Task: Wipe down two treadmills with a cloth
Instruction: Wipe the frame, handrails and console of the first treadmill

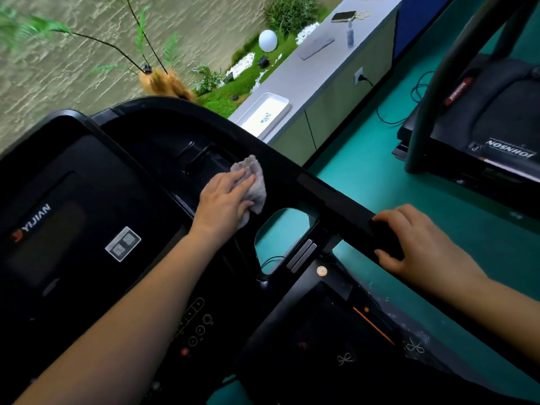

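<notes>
A black treadmill console fills the left and middle of the view. My left hand lies flat on a crumpled grey cloth and presses it against the console's right part, beside a recessed pocket. My right hand grips the end of the black handrail, with the fingers curled over it and the thumb below. A second black treadmill with a grey upright stands on the floor at the upper right.
A grey counter behind the console carries a white tray, a phone and a small spray bottle. Plants and a white globe lamp sit past it. Green floor with black cables lies between the treadmills.
</notes>
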`<action>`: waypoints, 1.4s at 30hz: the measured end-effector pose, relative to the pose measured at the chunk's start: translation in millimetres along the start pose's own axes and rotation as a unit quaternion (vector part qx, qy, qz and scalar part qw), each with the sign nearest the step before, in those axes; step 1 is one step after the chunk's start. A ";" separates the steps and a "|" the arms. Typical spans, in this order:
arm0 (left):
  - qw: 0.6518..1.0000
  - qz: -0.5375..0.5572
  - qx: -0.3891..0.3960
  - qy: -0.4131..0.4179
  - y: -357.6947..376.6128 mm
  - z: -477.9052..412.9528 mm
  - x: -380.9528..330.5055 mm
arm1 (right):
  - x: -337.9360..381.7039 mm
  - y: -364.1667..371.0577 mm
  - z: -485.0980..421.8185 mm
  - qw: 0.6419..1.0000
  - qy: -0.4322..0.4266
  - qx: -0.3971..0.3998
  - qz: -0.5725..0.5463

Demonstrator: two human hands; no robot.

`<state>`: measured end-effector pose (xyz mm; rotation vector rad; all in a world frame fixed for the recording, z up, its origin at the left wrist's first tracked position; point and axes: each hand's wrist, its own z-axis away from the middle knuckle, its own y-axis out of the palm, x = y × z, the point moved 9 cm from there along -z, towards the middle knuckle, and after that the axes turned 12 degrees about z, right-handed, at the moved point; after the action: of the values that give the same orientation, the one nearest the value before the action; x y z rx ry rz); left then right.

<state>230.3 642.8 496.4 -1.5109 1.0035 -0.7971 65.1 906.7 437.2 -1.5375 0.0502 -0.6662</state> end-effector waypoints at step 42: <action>0.907 -0.152 0.301 0.254 54.8 50.9 -44.6 | -2.4 -0.9 1.4 1.000 0.004 -0.016 -0.015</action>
<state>247.9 702.2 435.3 -0.9360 0.7762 -1.6170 63.3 909.1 437.3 -1.5687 0.0439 -0.6977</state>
